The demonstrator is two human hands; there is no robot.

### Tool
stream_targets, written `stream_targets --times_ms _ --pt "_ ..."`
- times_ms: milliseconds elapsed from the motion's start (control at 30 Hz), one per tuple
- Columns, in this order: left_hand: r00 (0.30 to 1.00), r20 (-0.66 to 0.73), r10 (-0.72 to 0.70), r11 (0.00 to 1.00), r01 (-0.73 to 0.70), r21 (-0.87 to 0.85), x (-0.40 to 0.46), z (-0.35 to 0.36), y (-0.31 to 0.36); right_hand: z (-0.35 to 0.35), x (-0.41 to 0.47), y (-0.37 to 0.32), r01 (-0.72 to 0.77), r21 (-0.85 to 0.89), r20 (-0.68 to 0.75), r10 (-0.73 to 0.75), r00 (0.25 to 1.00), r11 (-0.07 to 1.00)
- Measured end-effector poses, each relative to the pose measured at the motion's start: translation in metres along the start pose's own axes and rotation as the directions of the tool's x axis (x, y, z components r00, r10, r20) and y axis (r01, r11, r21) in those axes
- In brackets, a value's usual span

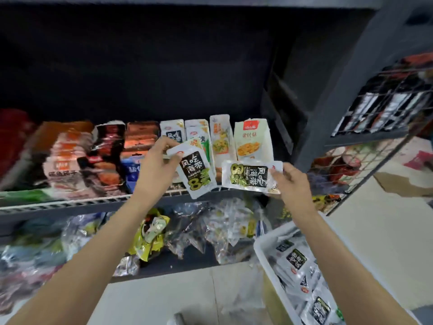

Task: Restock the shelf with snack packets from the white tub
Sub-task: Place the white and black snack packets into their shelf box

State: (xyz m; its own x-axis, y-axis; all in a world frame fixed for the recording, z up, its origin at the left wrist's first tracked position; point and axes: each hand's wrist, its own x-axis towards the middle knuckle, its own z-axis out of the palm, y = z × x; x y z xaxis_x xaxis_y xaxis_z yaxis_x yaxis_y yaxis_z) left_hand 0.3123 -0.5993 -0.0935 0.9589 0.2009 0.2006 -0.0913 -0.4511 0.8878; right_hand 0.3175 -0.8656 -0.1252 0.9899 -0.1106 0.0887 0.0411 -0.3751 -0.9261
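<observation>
L pkt (196, 170) upright, R pkt (250, 175) lies sideways.

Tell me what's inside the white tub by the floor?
The white tub holds a pile of snack packets, silvery white with black labels, like the two packets in the hands. They overlap, so whatever lies beneath the top layer is hidden, and the tub's far end runs out of view.

Head view, single wide-angle camera, worn at head height; faces forward and down into a dark shelf (70, 205) bay at close, arm's-length range. Both forearms enter from the bottom edge; left hand (157, 160) and right hand (290, 181) sit near frame centre. Beyond the grips: shelf stock. Below right of the grips: white tub (262, 249), cut by the frame edge. Edges bowed, blurred.
</observation>
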Motion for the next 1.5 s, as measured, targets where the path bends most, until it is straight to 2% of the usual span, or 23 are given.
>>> stream_targets --times_ms 67,133,267,400,467,733,867,1000,1167,1233,1333,1400,1500 --pt "0.999 -0.038 0.000 1.000 -0.001 -0.031 0.015 -0.026 -0.001 0.018 0.013 -0.020 0.055 0.010 0.026 -0.055 0.998 0.998" --pt "0.997 -0.070 0.045 0.999 -0.046 -0.012 0.034 -0.049 0.000 0.034 0.026 -0.037 0.116 -0.012 -0.012 -0.116 0.993 0.993" --pt "0.981 -0.138 0.137 0.987 -0.123 0.103 0.072 -0.075 0.001 0.055 0.045 -0.066 0.211 -0.098 -0.180 -0.225 0.958 0.973" --pt "0.972 -0.167 0.163 0.974 -0.131 0.187 0.098 -0.082 -0.006 0.074 0.054 -0.082 0.259 -0.176 -0.196 -0.292 0.936 0.950" --pt "0.978 -0.135 0.161 0.961 -0.124 0.247 0.111 -0.080 -0.013 0.083 0.055 -0.090 0.252 -0.196 -0.185 -0.288 0.940 0.948" --pt "0.979 0.136 0.152 0.853 -0.199 0.481 0.171 -0.042 -0.041 0.107 0.066 -0.096 0.209 -0.196 -0.165 -0.243 0.956 0.958" --pt "0.962 0.252 0.103 0.718 -0.247 0.651 0.184 -0.024 -0.056 0.113 0.070 -0.092 0.201 -0.205 -0.138 -0.232 0.963 0.958" --pt "0.947 0.322 0.004 0.702 -0.232 0.673 0.194 -0.022 -0.065 0.122 0.077 -0.095 0.211 -0.194 -0.076 -0.229 0.970 0.958" --pt "0.933 0.336 0.124 0.621 -0.338 0.708 0.201 -0.021 -0.076 0.137 0.092 -0.098 0.251 -0.211 0.029 -0.251 0.968 0.945" --pt "0.934 0.333 0.127 0.641 -0.334 0.691 0.205 -0.024 -0.079 0.144 0.099 -0.101 0.307 -0.245 0.082 -0.296 0.952 0.920" --pt "0.923 0.381 0.058 0.770 -0.284 0.571 0.210 -0.031 -0.082 0.160 0.111 -0.106 0.393 -0.294 0.157 -0.361 0.919 0.871" --pt "0.902 0.431 0.037 0.853 -0.253 0.455 0.213 -0.037 -0.088 0.172 0.121 -0.108 0.399 -0.331 0.176 -0.360 0.916 0.855" --pt "0.900 0.430 0.063 0.890 -0.245 0.383 0.212 -0.046 -0.094 0.186 0.130 -0.116 0.397 -0.323 0.184 -0.354 0.917 0.859"
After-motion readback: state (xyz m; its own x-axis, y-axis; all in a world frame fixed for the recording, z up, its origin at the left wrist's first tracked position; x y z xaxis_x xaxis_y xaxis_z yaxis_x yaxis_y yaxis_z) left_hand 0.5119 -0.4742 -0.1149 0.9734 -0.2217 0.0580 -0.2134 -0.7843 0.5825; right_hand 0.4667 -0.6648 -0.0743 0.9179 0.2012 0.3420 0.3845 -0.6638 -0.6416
